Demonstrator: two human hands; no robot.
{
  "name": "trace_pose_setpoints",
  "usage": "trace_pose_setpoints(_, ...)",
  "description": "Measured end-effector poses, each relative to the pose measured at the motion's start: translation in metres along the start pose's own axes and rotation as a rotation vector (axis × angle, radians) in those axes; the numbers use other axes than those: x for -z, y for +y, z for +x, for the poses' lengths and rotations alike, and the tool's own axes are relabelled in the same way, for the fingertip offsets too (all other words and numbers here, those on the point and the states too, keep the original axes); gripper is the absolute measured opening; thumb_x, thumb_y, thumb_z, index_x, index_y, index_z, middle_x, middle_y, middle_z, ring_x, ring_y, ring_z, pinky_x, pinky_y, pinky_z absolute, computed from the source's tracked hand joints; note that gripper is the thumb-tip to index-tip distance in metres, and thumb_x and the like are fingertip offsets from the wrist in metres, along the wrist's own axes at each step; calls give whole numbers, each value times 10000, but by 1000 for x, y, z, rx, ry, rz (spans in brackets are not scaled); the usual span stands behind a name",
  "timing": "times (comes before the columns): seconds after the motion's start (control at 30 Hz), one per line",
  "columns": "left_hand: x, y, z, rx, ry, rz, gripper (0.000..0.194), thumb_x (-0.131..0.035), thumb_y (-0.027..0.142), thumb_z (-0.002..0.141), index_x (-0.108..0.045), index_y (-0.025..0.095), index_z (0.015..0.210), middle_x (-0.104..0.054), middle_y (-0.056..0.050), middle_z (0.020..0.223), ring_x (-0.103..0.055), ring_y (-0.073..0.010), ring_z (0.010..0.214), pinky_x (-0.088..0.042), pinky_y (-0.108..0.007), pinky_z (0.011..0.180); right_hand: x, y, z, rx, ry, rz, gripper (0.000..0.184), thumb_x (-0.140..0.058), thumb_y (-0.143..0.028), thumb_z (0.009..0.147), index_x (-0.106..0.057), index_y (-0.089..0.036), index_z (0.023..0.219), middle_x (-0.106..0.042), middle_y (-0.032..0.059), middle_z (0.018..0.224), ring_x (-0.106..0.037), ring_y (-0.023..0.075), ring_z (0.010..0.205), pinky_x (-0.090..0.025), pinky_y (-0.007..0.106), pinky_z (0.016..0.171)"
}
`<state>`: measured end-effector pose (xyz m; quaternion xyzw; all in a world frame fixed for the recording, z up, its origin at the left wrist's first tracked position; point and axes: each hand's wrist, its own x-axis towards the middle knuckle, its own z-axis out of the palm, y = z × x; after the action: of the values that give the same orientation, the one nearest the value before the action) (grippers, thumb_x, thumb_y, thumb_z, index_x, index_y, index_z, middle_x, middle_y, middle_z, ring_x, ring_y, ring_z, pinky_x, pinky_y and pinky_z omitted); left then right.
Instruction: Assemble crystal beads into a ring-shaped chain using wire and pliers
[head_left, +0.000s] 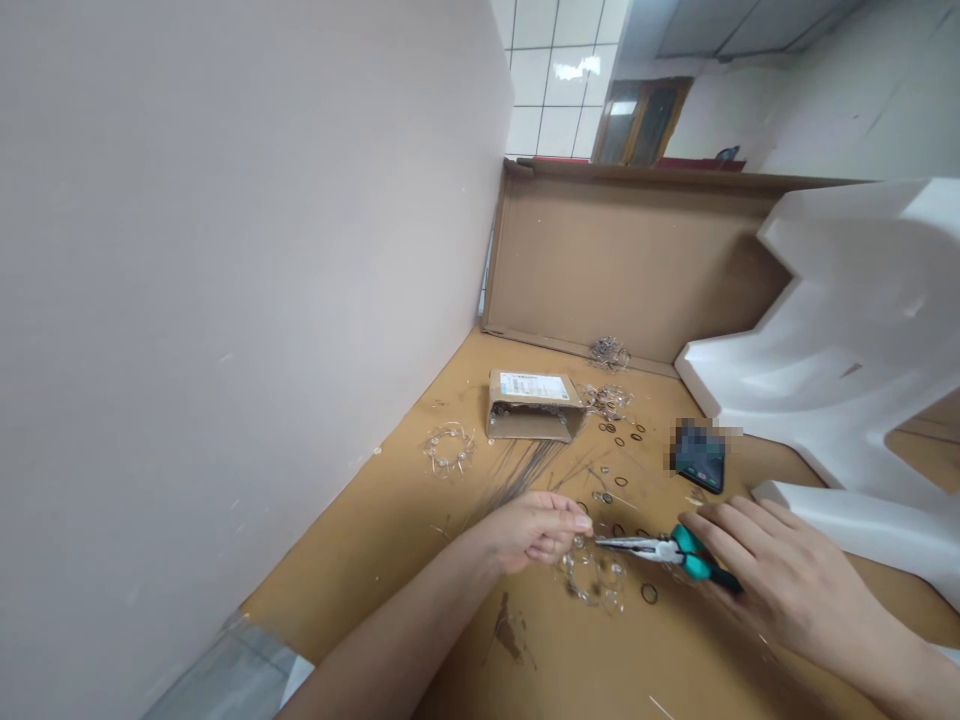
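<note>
Just below the closed thumb and forefinger of the left hand (538, 530), a loose ring of silvery wire and clear beads (595, 600) is seen; whether it is pinched cannot be told. By the right hand (787, 575), long-nosed metal pliers with teal-and-black handles (652, 547) are gripped, their tips pointed at the left fingertips. Farther out, thin dark straight wires (536, 463) are strewn on the tan surface (337, 580) before a small brown cardboard box with a white label (529, 385). Near the surface's left edge, a second beaded wire ring (442, 461) is set.
</note>
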<state>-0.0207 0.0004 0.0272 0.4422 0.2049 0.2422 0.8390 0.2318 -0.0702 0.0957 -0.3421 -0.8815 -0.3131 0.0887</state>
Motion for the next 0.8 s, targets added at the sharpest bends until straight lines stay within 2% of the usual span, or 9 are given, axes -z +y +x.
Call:
trace_pose_setpoints(0.13, 0, -1, -1, 14, -14, -20, 240, -719, 289, 654, -557, 118, 701, -258, 126, 407, -114, -10, 358, -33, -190, 368, 3, 0, 3, 15, 23, -3, 190, -373, -178, 868, -552, -157, 928, -618, 97, 793, -520, 214, 691, -345, 349, 632)
trace_pose_setpoints(0.3, 0, -1, -1, 26, -24, -27, 224, -711, 276, 664, -557, 119, 704, -261, 127, 399, -112, -14, 354, -40, -187, 360, 5, 0, 5, 47, 30, 14, 170, -411, -213, 872, -548, -129, 929, -609, 102, 761, -519, 228, 694, -334, 350, 628)
trace_pose_setpoints(0.63, 0, -1, 0, 73, -68, -39, 280, -746, 285, 613, -525, 129, 686, -262, 132, 388, -106, -13, 351, -25, -187, 363, 9, 1, 9, 70, 23, 32, 186, -382, -129, 849, -553, -130, 921, -613, 100, 748, -517, 216, 665, -332, 343, 621)
trace_pose_setpoints(0.73, 0, -2, 0, 96, -70, -29, 308, -758, 304, 586, -516, 139, 680, -260, 135, 387, -104, -15, 354, -26, -192, 368, 10, 0, 12, 42, 7, 85, 174, -396, -152, 845, -559, -152, 907, -617, 86, 751, -536, 204, 668, -357, 327, 616)
trace_pose_setpoints(0.8, 1, -2, 2, 93, -42, 3, 328, -762, 329, 569, -514, 143, 678, -267, 135, 394, -107, -18, 358, -30, -198, 373, 10, -2, 13, -32, -12, 156, 125, -456, -178, 809, -566, -191, 866, -616, 52, 729, -551, 180, 649, -377, 294, 588)
